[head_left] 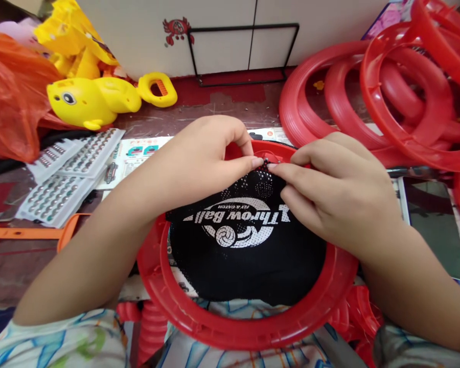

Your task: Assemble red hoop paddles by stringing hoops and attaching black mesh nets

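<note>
A red plastic ring (253, 329) leans against the table edge in front of me. Across its opening lies a round black mesh fabric (230, 271) printed in white with "Throw Ball", which appears upside down. At the ring's far side, my left hand (210, 158) pinches the fabric's top edge between thumb and fingertip. Close beside it, my right hand (337, 189) pinches the same edge with thumb and forefinger. The fingertips of both hands nearly meet there. The fabric's near edge hangs loose inside the ring.
Red rings (329, 92) are piled at the back right, above a dark flat screen-like device (435, 225). A yellow toy (95, 99), an orange bag (11, 97) and trays of small metal balls (57, 199) lie at left. A black wire frame (245, 28) stands against the white wall.
</note>
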{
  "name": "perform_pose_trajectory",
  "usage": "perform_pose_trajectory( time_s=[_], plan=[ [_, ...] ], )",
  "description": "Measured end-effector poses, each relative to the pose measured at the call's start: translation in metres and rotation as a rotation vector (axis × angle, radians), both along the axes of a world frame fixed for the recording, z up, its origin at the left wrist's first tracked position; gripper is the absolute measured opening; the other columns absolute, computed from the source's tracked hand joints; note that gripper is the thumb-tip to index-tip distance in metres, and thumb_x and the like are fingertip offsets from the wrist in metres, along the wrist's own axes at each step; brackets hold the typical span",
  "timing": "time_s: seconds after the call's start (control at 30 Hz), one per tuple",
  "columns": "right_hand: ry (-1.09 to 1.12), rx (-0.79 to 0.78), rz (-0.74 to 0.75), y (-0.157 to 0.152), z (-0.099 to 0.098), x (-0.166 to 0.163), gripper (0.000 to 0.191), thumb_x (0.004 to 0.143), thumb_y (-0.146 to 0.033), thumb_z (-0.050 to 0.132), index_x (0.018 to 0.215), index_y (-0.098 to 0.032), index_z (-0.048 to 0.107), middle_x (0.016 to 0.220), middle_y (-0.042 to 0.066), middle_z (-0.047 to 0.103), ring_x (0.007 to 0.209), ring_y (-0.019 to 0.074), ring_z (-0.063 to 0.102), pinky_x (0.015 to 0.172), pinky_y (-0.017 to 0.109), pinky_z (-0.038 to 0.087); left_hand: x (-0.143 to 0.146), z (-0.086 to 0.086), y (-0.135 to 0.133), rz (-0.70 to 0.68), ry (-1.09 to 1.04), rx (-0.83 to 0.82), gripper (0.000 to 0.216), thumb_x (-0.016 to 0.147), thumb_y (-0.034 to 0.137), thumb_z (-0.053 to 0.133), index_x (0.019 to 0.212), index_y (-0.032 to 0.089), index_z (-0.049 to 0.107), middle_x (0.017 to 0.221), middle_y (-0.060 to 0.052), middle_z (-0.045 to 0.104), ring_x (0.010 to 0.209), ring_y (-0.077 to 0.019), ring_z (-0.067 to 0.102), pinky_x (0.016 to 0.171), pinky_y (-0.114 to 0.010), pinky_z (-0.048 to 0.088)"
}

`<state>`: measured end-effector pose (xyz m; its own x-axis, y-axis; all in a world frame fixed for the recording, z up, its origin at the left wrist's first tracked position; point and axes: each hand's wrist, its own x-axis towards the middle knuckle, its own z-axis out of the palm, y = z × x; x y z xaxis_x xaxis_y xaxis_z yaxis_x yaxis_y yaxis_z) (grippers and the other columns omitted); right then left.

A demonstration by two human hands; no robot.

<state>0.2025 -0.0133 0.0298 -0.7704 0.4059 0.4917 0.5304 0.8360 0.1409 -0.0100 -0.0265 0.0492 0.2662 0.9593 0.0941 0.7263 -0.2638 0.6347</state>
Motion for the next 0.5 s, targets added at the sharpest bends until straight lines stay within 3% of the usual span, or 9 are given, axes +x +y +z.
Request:
perform_pose_trajectory(
  time_s=[0.3,0.5],
  plan=[
    [-0.056,0.051,0.017,0.0009,-0.002,-0.0015,0.026,0.094,-0.021,0.047,0.089,-0.015,0.072,0.079,0.009,0.062,0.071,0.0211,0.051,0.066,0.036,0.047,0.0055,-0.0039,-0.0005,0.023,0.083,0.051,0.016,0.082,0.03,0.056,0.073,0.018,0.061,0.09,-0.003,0.07,0.083,-0.019,0.061,0.076,-0.034,0.043],
    [-0.01,-0.023,-0.011,-0.0029,0.0021,0.0002,0.022,0.093,-0.021,0.051,0.1,-0.011,0.07,0.08,0.008,0.065,0.073,0.0224,0.056,0.067,0.036,0.046,-0.001,0.0033,-0.0006,0.025,0.021,-0.042,0.014,0.081,0.032,0.058,0.076,0.019,0.062,0.087,-0.002,0.068,0.079,-0.018,0.059,0.07,-0.034,0.042]
  ],
)
